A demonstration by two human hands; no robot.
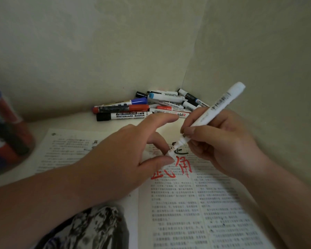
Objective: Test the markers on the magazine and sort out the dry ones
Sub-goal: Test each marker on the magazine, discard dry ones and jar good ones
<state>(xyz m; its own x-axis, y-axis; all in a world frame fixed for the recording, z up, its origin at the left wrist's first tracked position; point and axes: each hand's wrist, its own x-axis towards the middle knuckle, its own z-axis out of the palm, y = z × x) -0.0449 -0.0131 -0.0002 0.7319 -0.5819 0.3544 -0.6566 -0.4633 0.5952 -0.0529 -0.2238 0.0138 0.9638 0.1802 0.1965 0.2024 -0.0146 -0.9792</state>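
An open magazine (178, 203) lies on the table, with red and black marker strokes (183, 167) drawn over its text. My right hand (221, 141) grips a white marker (215, 108), tilted with its tip pointing down-left above the page. My left hand (126, 155) pinches a small white cap (170, 153) between thumb and middle finger right at the marker's tip; its index finger points outward. A pile of several whiteboard markers (151, 106) with black, red and blue caps lies in the corner behind the magazine.
A container (5, 126) holding red, blue and black markers stands at the left edge, blurred. Beige walls meet in a corner just behind the pile. A dark patterned cloth (90, 229) covers the magazine's lower left.
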